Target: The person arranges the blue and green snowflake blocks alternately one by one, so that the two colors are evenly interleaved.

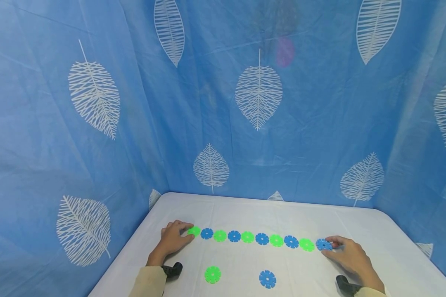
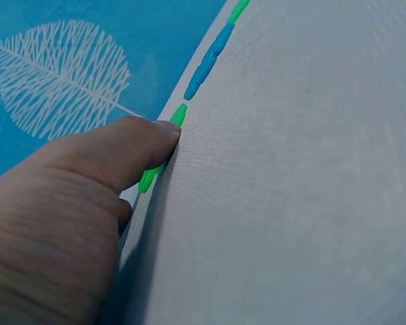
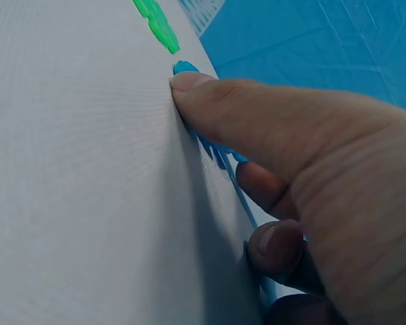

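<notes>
A row of flat, notched plastic building discs, green and blue by turns, runs across the white table. My left hand point(image 1: 173, 238) pinches the leftmost green disc point(image 1: 194, 231) between thumb and index finger; in the left wrist view the thumb covers part of that green disc point(image 2: 147, 180). At the right end my right hand point(image 1: 351, 256) pinches a blue disc point(image 1: 323, 244) by its outer edge. In the right wrist view the thumb hides much of this blue disc point(image 3: 185, 66). Small gaps separate both held discs from their neighbours.
Nearer the front lie a loose green disc point(image 1: 212, 274) and a loose blue disc point(image 1: 267, 279). The white-covered table point(image 1: 304, 272) has rounded far corners. Blue curtains point(image 1: 312, 123) with white leaf prints hang behind and on both sides.
</notes>
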Action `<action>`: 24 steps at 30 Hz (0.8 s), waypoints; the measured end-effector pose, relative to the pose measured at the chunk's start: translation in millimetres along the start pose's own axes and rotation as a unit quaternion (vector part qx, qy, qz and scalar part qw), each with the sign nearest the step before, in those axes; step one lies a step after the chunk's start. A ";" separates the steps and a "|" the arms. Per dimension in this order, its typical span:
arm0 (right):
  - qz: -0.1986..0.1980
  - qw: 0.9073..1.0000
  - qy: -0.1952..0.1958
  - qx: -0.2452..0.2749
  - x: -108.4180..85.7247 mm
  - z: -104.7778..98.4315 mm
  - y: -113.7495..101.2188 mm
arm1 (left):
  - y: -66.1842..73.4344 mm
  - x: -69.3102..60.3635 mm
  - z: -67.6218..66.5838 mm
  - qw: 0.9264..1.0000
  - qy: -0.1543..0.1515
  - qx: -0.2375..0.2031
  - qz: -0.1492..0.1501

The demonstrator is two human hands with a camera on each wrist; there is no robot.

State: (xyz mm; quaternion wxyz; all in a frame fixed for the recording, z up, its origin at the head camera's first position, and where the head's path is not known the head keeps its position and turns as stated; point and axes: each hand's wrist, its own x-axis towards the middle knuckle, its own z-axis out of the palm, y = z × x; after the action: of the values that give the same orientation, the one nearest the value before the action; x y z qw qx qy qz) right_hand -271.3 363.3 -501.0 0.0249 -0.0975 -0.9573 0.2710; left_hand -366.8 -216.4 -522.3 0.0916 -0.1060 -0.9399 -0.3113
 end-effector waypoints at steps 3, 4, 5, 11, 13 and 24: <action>-0.008 1.000 -0.010 -0.003 -0.1 -1.0 0.6 | -0.1 0.4 0.8 1.000 -0.002 0.000 -0.001; -0.010 1.000 -0.013 -0.002 -0.1 -1.3 0.7 | -0.2 0.6 1.0 1.000 -0.002 0.000 -0.001; -0.012 1.000 -0.017 -0.003 -0.1 -1.6 0.9 | -0.2 0.6 1.0 1.000 -0.002 -0.001 -0.001; -0.015 0.999 -0.034 -0.002 0.3 -2.5 1.6 | 0.7 0.6 0.6 1.000 0.000 -0.001 -0.001; -0.013 0.999 -0.037 -0.002 0.5 -2.5 1.6 | 0.5 0.5 0.7 1.000 0.000 0.000 -0.001; -0.008 0.999 -0.049 0.000 -0.5 -1.7 0.2 | 1.4 -0.3 0.0 1.000 -0.001 0.001 -0.001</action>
State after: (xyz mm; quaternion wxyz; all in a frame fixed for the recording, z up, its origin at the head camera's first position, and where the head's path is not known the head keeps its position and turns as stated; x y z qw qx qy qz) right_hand -270.6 364.2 -499.7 -0.0194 -0.0763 -0.9583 0.2747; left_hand -366.1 -215.4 -521.6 0.0902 -0.1059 -0.9404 -0.3103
